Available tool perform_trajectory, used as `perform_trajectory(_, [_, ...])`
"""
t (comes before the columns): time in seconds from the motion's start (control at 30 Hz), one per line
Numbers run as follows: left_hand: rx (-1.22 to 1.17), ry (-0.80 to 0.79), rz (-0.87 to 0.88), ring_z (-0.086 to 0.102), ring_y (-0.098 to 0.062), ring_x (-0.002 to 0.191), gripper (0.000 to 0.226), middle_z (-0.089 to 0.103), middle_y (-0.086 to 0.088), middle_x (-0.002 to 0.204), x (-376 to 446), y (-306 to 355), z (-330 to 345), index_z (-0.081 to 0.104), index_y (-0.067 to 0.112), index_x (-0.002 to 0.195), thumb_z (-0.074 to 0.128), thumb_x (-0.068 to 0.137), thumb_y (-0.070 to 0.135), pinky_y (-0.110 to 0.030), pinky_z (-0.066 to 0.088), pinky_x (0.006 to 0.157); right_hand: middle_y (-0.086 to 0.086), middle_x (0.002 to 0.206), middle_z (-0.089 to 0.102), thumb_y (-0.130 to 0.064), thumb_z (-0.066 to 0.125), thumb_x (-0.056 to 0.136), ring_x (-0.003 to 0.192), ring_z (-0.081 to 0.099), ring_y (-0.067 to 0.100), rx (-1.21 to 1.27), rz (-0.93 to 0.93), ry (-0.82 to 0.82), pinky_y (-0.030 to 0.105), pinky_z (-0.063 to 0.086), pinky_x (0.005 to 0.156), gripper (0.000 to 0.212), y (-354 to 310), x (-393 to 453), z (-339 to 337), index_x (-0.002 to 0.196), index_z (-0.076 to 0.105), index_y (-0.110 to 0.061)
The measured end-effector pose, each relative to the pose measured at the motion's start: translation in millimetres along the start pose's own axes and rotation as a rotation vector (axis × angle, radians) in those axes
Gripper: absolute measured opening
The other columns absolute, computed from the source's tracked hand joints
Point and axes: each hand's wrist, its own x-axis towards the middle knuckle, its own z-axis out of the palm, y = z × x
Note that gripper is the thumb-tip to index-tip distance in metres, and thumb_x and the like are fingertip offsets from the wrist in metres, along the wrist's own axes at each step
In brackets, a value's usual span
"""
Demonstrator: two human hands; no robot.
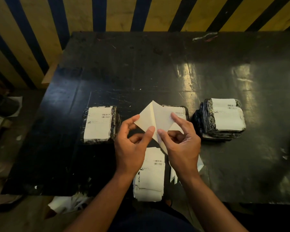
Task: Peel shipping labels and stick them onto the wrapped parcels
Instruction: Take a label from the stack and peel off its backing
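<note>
Both hands hold one white shipping label (155, 118) above the black table, blank side towards me. My left hand (132, 144) pinches its left part between thumb and fingers; my right hand (181, 141) pinches the right part, and the sheet splits open in a V at the top. A stack of printed labels (151, 174) lies under my hands at the near edge. A black wrapped parcel (100, 124) with a label sits to the left. A second labelled parcel (182, 112) is partly hidden behind the held sheet. A pile of labelled parcels (223, 119) stands at the right.
The black table (157, 67) stretches away to a yellow and blue striped wall (74, 14). Loose strips of white backing paper (199, 163) lie by my right wrist, and more crumpled paper (69, 203) lies on the floor below the table's near edge.
</note>
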Motion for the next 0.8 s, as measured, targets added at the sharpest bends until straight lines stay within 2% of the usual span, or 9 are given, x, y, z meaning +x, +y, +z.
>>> perform_trajectory(0.1, [0.08,-0.026,0.021,0.077,-0.012,0.095,0.056,0.067,0.001,0.124,3,-9,-5,0.055,0.025,0.134,0.08,0.087,0.011,-0.033,0.065,0.076,-0.015,0.127,0.063,-0.01,0.085,0.082,0.082,0.072,0.014,-0.027,-0.008,0.003,0.024,0.061,0.074,0.059,7,3,-4,0.137,0.065,-0.022])
perform_trajectory(0.2, [0.157,-0.045,0.036,0.077,-0.01,0.092,0.057,0.065,0.003,0.124,8,-18,-13,0.055,0.028,0.134,0.081,0.086,0.01,-0.029,0.064,0.077,-0.013,0.127,0.063,-0.009,0.085,0.082,0.078,0.069,0.01,-0.073,0.0,0.01,0.019,0.059,0.075,0.059,19,7,-13,0.136,0.065,-0.021])
perform_trajectory(0.3, [0.218,-0.074,0.027,0.077,-0.009,0.087,0.056,0.065,0.005,0.123,13,-30,-25,0.056,0.027,0.134,0.08,0.086,0.008,-0.025,0.063,0.073,-0.01,0.127,0.062,-0.006,0.085,0.082,0.079,0.07,0.014,-0.085,0.035,0.01,0.019,0.059,0.078,0.06,34,9,-26,0.137,0.064,-0.02])
perform_trajectory(0.47, [0.31,-0.104,0.001,0.075,-0.004,0.089,0.06,0.066,0.005,0.119,22,-49,-47,0.055,0.02,0.14,0.079,0.086,0.005,-0.018,0.06,0.073,-0.017,0.123,0.059,-0.006,0.084,0.082,0.082,0.071,0.011,-0.181,0.065,0.051,0.012,0.057,0.074,0.06,58,10,-51,0.138,0.063,-0.016])
perform_trajectory(0.6, [0.377,-0.091,-0.016,0.073,0.002,0.088,0.061,0.064,0.005,0.117,29,-59,-67,0.056,0.023,0.14,0.079,0.087,0.004,-0.016,0.06,0.07,-0.003,0.133,0.058,-0.007,0.084,0.083,0.084,0.069,0.005,-0.317,0.075,0.127,0.003,0.052,0.069,0.061,73,15,-81,0.139,0.062,-0.015])
perform_trajectory(0.7, [0.425,-0.076,-0.018,0.072,0.003,0.088,0.062,0.063,0.008,0.115,34,-64,-79,0.055,0.024,0.141,0.079,0.087,0.004,-0.016,0.06,0.072,0.001,0.133,0.058,-0.008,0.084,0.083,0.082,0.069,0.009,-0.408,0.048,0.205,0.0,0.05,0.067,0.062,80,20,-106,0.14,0.061,-0.015])
perform_trajectory(0.8, [0.44,-0.084,-0.018,0.072,0.001,0.089,0.065,0.062,0.011,0.114,32,-69,-82,0.054,0.024,0.143,0.079,0.087,0.003,-0.017,0.061,0.075,0.006,0.131,0.06,-0.006,0.083,0.083,0.078,0.064,0.001,-0.476,0.01,0.237,-0.002,0.048,0.069,0.06,85,20,-123,0.139,0.062,-0.013])
